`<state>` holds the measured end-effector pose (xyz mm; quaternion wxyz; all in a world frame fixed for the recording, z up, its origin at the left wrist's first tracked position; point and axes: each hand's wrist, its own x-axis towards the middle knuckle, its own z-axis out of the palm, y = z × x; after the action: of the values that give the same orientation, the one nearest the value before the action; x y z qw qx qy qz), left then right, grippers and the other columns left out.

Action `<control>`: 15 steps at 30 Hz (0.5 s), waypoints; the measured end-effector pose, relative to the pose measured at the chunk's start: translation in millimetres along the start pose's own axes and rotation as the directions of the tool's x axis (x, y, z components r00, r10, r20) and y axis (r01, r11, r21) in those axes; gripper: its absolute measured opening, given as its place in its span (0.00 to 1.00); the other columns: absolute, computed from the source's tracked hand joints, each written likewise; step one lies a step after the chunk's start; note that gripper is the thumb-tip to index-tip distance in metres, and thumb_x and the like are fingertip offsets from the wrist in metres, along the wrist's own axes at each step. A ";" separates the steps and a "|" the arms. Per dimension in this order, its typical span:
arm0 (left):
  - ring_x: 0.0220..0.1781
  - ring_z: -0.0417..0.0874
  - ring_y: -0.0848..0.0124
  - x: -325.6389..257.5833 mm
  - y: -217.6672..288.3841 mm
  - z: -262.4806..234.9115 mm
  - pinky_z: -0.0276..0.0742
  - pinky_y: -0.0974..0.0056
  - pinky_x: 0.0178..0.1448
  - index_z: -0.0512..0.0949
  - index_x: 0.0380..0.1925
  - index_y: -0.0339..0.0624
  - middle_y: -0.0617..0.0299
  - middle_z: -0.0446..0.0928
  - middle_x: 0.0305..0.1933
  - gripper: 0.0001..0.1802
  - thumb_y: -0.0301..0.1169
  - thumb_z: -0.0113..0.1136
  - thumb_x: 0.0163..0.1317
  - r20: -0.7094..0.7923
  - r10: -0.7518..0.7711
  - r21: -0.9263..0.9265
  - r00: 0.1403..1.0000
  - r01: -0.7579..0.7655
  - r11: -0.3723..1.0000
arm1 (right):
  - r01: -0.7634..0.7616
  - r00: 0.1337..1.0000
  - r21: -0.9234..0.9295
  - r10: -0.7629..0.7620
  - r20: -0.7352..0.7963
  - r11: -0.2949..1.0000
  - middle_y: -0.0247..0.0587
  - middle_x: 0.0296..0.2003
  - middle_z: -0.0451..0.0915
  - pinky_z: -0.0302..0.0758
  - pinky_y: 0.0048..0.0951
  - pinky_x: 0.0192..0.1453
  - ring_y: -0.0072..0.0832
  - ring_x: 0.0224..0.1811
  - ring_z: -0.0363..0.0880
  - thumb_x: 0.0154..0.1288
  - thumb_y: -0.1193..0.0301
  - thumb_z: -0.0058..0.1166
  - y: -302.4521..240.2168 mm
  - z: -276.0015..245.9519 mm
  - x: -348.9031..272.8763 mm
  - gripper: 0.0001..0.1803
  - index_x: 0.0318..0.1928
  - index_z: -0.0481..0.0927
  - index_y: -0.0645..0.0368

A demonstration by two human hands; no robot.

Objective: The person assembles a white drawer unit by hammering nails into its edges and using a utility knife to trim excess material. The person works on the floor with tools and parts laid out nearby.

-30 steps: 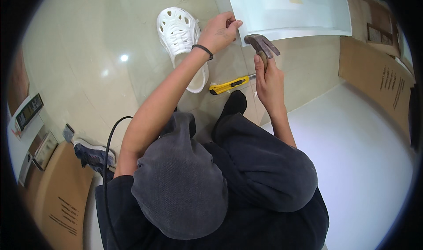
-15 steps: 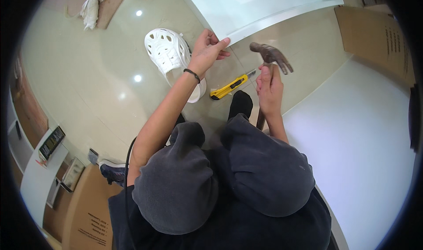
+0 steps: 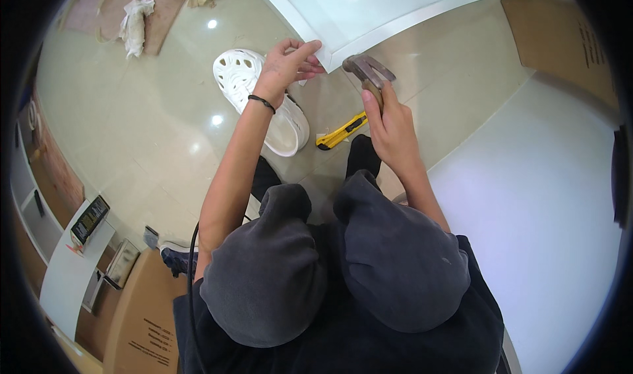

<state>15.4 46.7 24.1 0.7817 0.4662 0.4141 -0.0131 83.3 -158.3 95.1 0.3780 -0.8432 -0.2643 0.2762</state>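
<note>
At the far left a low shelf (image 3: pixel 69 268) holds a dark flat device (image 3: pixel 90 219), and a cardboard sheet (image 3: pixel 142 321) lies on the floor below it. Near the upper left a crumpled rag (image 3: pixel 134 26) sits on a brown mat (image 3: pixel 105 11).

A white perforated clog (image 3: pixel 260 97) lies on the glossy tile floor (image 3: pixel 132 130), its heel end passing under the left forearm. The left hand (image 3: pixel 285 70) reaches forward across it, a dark band (image 3: pixel 262 101) round the wrist. Its thumb and forefinger are drawn together at the near corner of a white panel (image 3: pixel 369 11), the fingertips (image 3: pixel 312 47) touching that corner; whether they pinch something small there cannot be told. The other fingers curl loosely beneath.

A yellow utility knife (image 3: pixel 341 132) lies on the tiles between the two hands, nearer the right wrist, touching neither hand.

The right hand (image 3: pixel 390 126) is wrapped round the handle of a hammer (image 3: pixel 366 70), fingers closed tight and the thumb laid along the grip. The metal head stands just beyond the fingers, beside the panel's front edge and just right of the left fingertips, close to them but apart.

Below, the person's knees in dark grey trousers (image 3: pixel 330 262) fill the middle. To the right lies a white board (image 3: pixel 547 229), with another cardboard sheet (image 3: pixel 560 37) beyond it.
</note>
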 end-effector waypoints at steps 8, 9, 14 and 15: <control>0.37 0.85 0.71 12.2 -7.1 -11.7 0.80 0.67 0.41 0.71 0.37 0.40 0.61 0.79 0.35 0.21 0.40 0.73 0.59 0.026 0.124 0.158 0.992 -0.127 0.979 | -0.023 0.994 -0.099 0.034 0.106 0.995 0.57 0.25 0.78 0.71 0.46 0.32 0.56 0.28 0.78 0.76 0.62 0.48 -19.3 -0.1 19.6 0.17 0.53 0.72 0.63; 0.36 0.84 0.72 12.7 -7.9 -9.6 0.79 0.67 0.40 0.71 0.37 0.40 0.61 0.79 0.36 0.21 0.40 0.73 0.59 0.015 0.139 0.179 0.990 -0.139 0.974 | -0.066 0.992 -0.103 0.076 0.105 0.992 0.57 0.25 0.78 0.72 0.44 0.32 0.54 0.27 0.78 0.76 0.62 0.48 -22.8 -2.5 18.9 0.17 0.53 0.72 0.64; 0.41 0.78 0.64 2.4 4.3 -7.6 0.76 0.61 0.43 0.76 0.45 0.40 0.57 0.76 0.40 0.15 0.31 0.67 0.60 0.019 0.805 0.735 0.593 -0.554 0.391 | 0.019 0.989 0.041 -0.013 -0.145 0.999 0.54 0.31 0.79 0.73 0.38 0.33 0.46 0.27 0.78 0.75 0.66 0.47 32.9 9.9 -8.2 0.18 0.56 0.72 0.67; 0.42 0.77 0.60 4.2 11.3 -11.2 0.75 0.59 0.42 0.78 0.46 0.42 0.56 0.75 0.40 0.15 0.29 0.66 0.59 0.117 0.892 0.776 0.437 -0.601 0.192 | 0.034 0.981 0.054 -0.023 -0.193 0.998 0.54 0.32 0.79 0.73 0.37 0.34 0.45 0.28 0.79 0.75 0.67 0.47 52.5 14.5 -14.5 0.18 0.56 0.72 0.68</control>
<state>15.7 62.9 26.9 0.3318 0.8671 0.2172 0.3014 75.8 -190.9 49.7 0.4297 -0.8508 -0.2308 0.1956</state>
